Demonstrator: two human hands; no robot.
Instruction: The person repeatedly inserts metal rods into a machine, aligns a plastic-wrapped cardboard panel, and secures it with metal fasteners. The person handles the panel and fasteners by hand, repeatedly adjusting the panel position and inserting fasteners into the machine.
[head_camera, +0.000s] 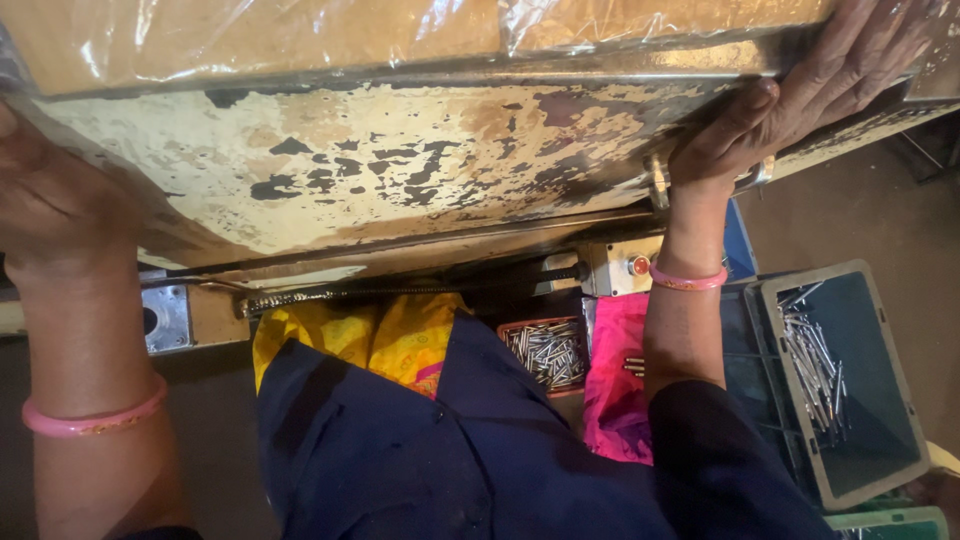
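Up top, a wide metal panel (400, 160) with cream paint flaking off in dark patches, spanning nearly the whole view, its upper edge under crinkled clear plastic (300, 40). Right hand (800, 90) clamped on the panel's right edge, thumb hooked beneath near a metal handle (700, 180), fingers spread over the top. Left hand (50, 190) pressed against the panel's left edge, fingers out of sight, so grip impossible to tell. Pink bangles on both wrists. Below the panel, a threaded rod (400, 290) running sideways, and a small box with a red button (640, 265) near the right wrist. Lower still, a red tray (545, 350) of metal pins by the lap, and a grey bin (850, 380) with more pins well to the right.
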